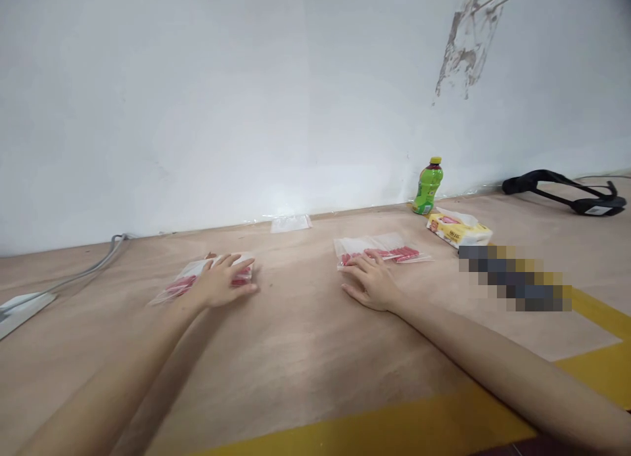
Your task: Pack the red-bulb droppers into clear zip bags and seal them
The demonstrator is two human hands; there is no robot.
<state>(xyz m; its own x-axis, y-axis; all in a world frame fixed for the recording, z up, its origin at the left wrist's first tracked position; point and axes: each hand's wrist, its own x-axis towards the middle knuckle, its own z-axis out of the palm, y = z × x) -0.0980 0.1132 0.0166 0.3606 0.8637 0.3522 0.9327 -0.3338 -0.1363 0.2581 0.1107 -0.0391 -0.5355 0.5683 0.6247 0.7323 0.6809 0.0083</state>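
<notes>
Clear plastic bags with red pieces inside lie in two groups on the tan surface. Over the left bags [180, 284] rests my left hand [224, 282], fingers spread and partly covering them. My right hand [372, 282] lies at the near edge of the right bags [404, 253], its fingers apart and the tips at the plastic. Neither hand grips anything. What exactly the red pieces are is too small to tell.
A flat clear bag [290, 223] lies by the wall. To the right stand a green bottle [428, 188], a yellow tissue pack [458, 229] and a black headset-like frame [566, 192]. A grey cable [101, 264] runs at left; yellow tape [394, 426] marks the near edge.
</notes>
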